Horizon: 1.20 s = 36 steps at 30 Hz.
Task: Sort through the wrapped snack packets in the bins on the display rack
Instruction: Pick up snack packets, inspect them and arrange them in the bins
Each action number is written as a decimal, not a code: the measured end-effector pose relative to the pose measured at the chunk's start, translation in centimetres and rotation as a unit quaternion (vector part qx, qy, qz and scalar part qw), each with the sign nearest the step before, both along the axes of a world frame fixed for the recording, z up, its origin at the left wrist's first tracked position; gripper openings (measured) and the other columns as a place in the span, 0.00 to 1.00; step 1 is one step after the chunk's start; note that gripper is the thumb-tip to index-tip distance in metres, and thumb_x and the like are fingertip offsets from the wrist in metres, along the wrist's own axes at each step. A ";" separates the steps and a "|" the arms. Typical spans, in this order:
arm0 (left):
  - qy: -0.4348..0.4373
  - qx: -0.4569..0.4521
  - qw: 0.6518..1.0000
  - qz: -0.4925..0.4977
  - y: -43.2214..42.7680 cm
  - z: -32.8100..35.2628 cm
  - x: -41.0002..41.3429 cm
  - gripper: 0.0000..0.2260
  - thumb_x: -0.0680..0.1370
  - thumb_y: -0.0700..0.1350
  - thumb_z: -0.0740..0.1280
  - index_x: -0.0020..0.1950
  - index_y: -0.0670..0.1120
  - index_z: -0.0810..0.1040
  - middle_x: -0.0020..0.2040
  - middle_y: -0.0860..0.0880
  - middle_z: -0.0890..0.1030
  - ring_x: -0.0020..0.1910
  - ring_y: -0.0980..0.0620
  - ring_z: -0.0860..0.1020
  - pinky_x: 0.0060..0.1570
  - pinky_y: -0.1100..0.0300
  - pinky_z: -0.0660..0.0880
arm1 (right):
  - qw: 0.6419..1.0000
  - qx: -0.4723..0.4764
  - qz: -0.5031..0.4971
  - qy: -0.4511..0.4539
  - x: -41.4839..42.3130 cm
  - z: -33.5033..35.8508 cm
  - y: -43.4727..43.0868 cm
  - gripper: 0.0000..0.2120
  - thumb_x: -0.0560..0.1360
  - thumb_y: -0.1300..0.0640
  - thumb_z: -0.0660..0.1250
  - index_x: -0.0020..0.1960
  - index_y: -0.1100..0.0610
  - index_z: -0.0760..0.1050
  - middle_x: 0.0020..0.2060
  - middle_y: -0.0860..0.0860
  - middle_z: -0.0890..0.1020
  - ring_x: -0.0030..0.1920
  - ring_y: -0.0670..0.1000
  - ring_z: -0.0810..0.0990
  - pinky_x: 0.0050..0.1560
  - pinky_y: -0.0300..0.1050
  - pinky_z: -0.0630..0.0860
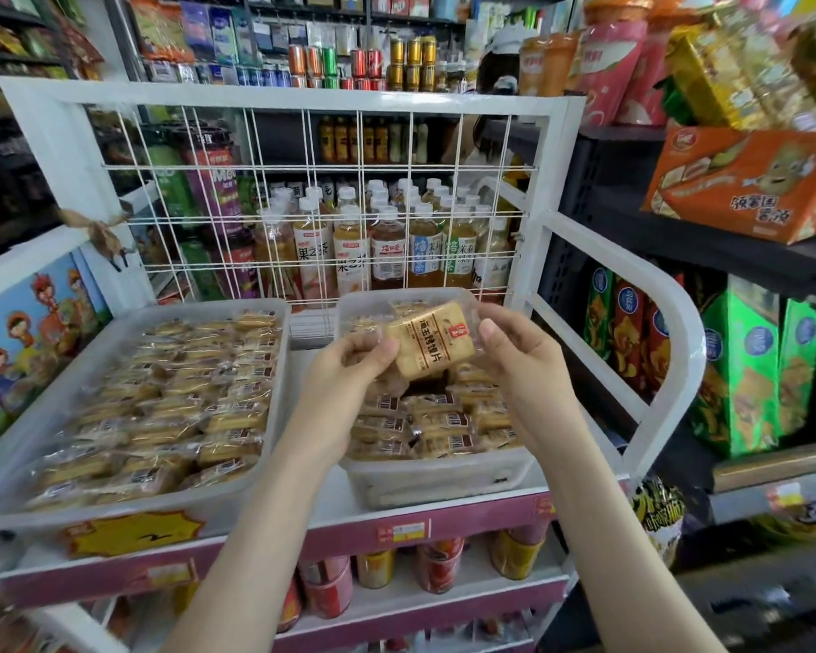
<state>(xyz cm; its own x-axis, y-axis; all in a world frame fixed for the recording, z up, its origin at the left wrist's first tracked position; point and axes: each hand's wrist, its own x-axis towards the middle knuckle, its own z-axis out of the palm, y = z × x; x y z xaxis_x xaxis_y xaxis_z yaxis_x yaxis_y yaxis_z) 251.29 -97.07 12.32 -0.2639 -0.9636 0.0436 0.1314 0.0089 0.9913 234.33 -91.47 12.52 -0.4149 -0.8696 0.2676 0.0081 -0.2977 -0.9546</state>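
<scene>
Snack packet (428,342) lifted above the right bin (444,483)

Both hands pinch the packet by opposite wrapper edges, the left hand (349,365) at its lower-left side and the right hand (514,351) at its upper-right. It is tilted, label up, with the bin's far half directly beneath.

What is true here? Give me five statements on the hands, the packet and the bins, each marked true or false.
1. The left hand and right hand both hold one wrapped snack packet above the right bin. True.
2. The left bin holds nothing. False: it is packed with wrapped packets.
3. Behind the white wire grid stand bottled tea drinks. True.
4. The held packet shows its barcode side to the camera. False: its printed label faces the camera.
5. Below the bins, cans stand on a shelf. True.
</scene>
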 end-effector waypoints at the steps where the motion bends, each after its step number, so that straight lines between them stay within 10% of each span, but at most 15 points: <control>1: 0.008 0.003 1.000 -0.010 0.0 0.1 0.1 0.06 0.76 0.42 0.68 0.50 0.40 0.79 0.45 0.46 0.84 0.38 0.53 0.82 0.48 0.54 0.80 | 1.000 0.004 -0.009 -0.015 0.3 -0.2 0.0 0.07 0.80 0.62 0.62 0.52 0.61 0.78 0.47 0.56 0.84 0.49 0.54 0.83 0.52 0.50 0.78; 13: -0.150 -0.158 0.976 -0.019 -0.3 0.2 1.4 0.05 0.80 0.39 0.64 0.45 0.47 0.74 0.45 0.45 0.80 0.47 0.46 0.80 0.56 0.40 0.75 | 0.982 0.031 -0.142 0.124 1.3 -0.6 0.0 0.11 0.81 0.60 0.57 0.42 0.53 0.71 0.31 0.48 0.73 0.30 0.44 0.68 0.31 0.39 0.66; 24: -0.062 -0.144 0.975 -0.157 -0.2 1.5 2.0 0.10 0.81 0.33 0.57 0.42 0.43 0.66 0.36 0.53 0.78 0.33 0.57 0.75 0.39 0.64 0.77 | 0.990 0.023 0.030 0.139 0.0 1.5 0.7 0.08 0.82 0.60 0.55 0.46 0.59 0.70 0.32 0.50 0.75 0.29 0.45 0.69 0.29 0.40 0.65; 36: -0.085 -0.132 0.977 -0.146 -0.2 2.1 1.1 0.04 0.80 0.35 0.60 0.46 0.38 0.69 0.44 0.43 0.79 0.35 0.54 0.79 0.32 0.63 0.76 | 0.988 -0.003 -0.097 0.120 0.0 0.9 -0.4 0.15 0.83 0.57 0.55 0.43 0.66 0.69 0.30 0.50 0.73 0.30 0.46 0.69 0.26 0.36 0.67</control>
<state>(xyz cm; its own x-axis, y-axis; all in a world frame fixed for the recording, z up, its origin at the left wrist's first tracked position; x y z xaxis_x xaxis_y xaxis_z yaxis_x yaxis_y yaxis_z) 252.35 -97.25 14.38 -0.5506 -0.8077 0.2111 -0.0008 0.2534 0.9674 234.35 -91.89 13.44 -0.4971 -0.7787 0.3828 -0.2754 -0.2767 -0.9206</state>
